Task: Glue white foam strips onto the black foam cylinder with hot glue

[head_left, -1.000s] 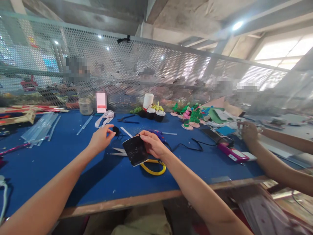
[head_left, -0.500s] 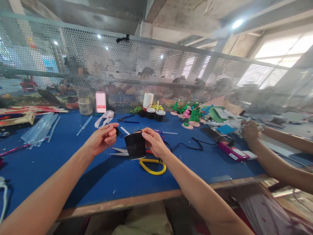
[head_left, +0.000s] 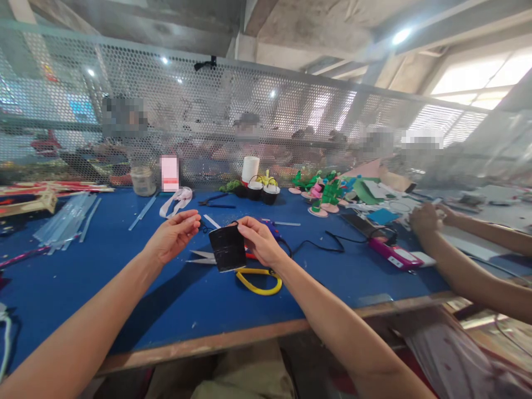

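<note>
1. The right hand [head_left: 261, 241] pinches a small black cup [head_left: 227, 249] by its upper rim, fingers closed on one edge only, so the cup hangs tilted above the blue table [head_left: 124, 288]; a grip that narrow could let it swing or slip, and it would land on the scissors [head_left: 249, 269] lying just beneath the fingers.
2. The left hand [head_left: 173, 235] hovers just beside the cup, apart from it, palm turned up, fingers loosely curled with the tips drawn together; whether something tiny sits between them I cannot tell; anything that small could drop and vanish among the scraps on the table.
3. A black cord [head_left: 320, 244] trails away from behind the right fingers toward a pink device [head_left: 394, 256]; a wrist dragged back could snag it.
4. Beyond the fingertips stand finished little black pots [head_left: 262, 192], a white roll [head_left: 250, 168] and green foam figures [head_left: 326, 195] (well apart, so no obstacle); clear sticks [head_left: 62, 219] lie far off past the left hand.
5. A co-worker's hands [head_left: 424, 218] work well off to the right, clear of the person's own reach.
</note>
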A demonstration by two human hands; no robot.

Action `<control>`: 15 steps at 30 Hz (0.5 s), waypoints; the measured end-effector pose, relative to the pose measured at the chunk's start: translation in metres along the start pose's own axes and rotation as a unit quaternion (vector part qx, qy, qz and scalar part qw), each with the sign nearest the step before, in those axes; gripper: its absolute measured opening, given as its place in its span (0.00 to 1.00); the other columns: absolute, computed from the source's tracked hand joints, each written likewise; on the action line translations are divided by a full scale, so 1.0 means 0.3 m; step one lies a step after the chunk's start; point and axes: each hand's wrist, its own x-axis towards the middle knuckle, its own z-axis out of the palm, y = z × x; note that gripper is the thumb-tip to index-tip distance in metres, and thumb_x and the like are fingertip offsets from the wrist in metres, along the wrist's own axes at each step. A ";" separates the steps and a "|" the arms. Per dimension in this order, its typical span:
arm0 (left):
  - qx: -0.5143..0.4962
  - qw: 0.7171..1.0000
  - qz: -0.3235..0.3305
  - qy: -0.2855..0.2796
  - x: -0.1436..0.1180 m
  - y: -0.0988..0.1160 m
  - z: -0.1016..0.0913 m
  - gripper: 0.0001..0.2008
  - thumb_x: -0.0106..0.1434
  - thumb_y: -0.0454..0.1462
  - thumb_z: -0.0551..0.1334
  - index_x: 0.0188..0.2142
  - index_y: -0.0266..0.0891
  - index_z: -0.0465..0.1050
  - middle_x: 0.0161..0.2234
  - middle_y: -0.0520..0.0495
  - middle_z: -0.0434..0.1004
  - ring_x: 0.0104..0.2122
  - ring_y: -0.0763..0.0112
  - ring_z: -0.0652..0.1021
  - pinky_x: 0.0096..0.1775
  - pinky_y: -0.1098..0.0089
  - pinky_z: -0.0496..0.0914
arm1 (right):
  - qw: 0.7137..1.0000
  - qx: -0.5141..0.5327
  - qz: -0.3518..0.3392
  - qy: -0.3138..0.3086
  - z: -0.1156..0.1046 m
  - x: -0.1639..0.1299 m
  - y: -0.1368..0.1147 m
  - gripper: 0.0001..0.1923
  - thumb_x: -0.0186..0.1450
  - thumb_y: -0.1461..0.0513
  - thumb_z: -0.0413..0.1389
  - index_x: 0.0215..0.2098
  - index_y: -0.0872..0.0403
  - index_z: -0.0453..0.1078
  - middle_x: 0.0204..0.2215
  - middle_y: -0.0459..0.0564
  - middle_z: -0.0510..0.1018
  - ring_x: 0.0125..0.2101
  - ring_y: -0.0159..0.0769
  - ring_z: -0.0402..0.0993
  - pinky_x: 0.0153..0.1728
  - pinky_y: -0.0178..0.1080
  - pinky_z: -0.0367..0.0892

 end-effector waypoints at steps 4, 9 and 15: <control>0.018 1.000 0.005 0.006 0.006 -0.002 -0.008 0.09 0.51 0.21 0.58 0.25 0.32 0.73 0.21 0.48 0.76 0.19 0.81 0.74 0.25 0.81 0.70 | 1.000 -0.016 -0.002 -0.002 -0.002 0.001 0.005 0.14 0.52 0.51 0.56 0.27 0.53 0.62 0.20 0.41 0.65 0.22 0.28 0.61 0.24 0.32 0.59; 0.036 0.999 0.009 -0.008 0.018 -0.012 -0.018 0.05 0.46 0.25 0.64 0.24 0.33 0.72 0.20 0.49 0.75 0.24 0.76 0.75 0.25 0.79 0.66 | 0.999 -0.040 -0.024 -0.010 0.000 -0.002 0.005 0.13 0.54 0.52 0.54 0.28 0.53 0.63 0.24 0.43 0.67 0.25 0.28 0.63 0.28 0.33 0.60; 0.136 0.989 0.050 -0.023 0.002 -0.017 -0.007 0.09 0.39 0.31 0.68 0.22 0.34 0.72 0.18 0.52 0.73 0.22 0.77 0.72 0.26 0.76 0.62 | 0.981 -0.155 -0.114 -0.022 0.030 -0.012 0.010 0.09 0.57 0.56 0.52 0.30 0.54 0.63 0.31 0.48 0.70 0.32 0.31 0.65 0.37 0.36 0.62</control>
